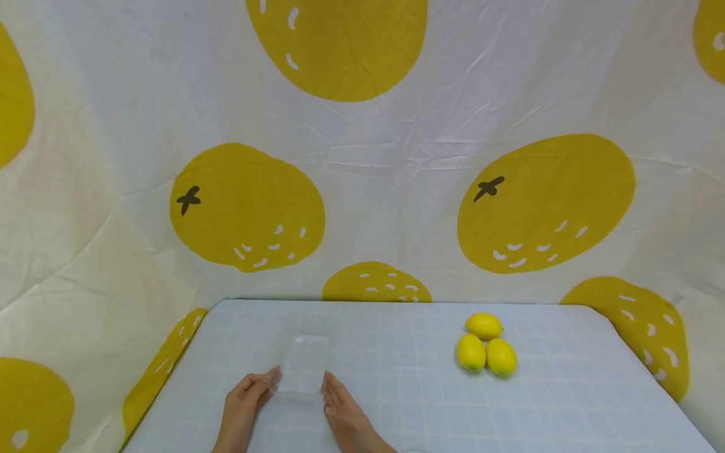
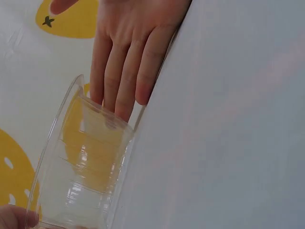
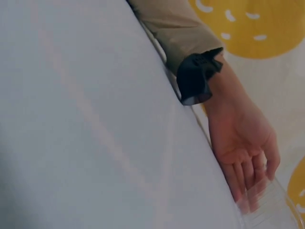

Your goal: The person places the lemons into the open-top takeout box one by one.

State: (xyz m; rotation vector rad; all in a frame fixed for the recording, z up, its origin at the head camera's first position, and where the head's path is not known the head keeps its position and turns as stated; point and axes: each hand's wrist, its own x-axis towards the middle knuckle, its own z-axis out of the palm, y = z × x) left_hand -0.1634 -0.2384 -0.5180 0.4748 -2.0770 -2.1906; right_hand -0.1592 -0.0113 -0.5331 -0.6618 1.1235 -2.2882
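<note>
Table: pale blue grid cloth, orange-print sheet hung behind and at both sides. Clear box sits left of the lemons, well apart, near the front edge. Left hand and right hand flank the box, fingers straight and together, tips touching its sides. Bare cloth between box and lemons, more right of the lemons.

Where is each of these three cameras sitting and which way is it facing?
Head: up high, facing forward and down at the table, both hands flanking a clear container, three lemons.
Left wrist: beside the left hand, facing along its fingers to the container.
Right wrist: low on the table, facing across to the other hand, its dark cuff.
Shared: container, table.
</note>
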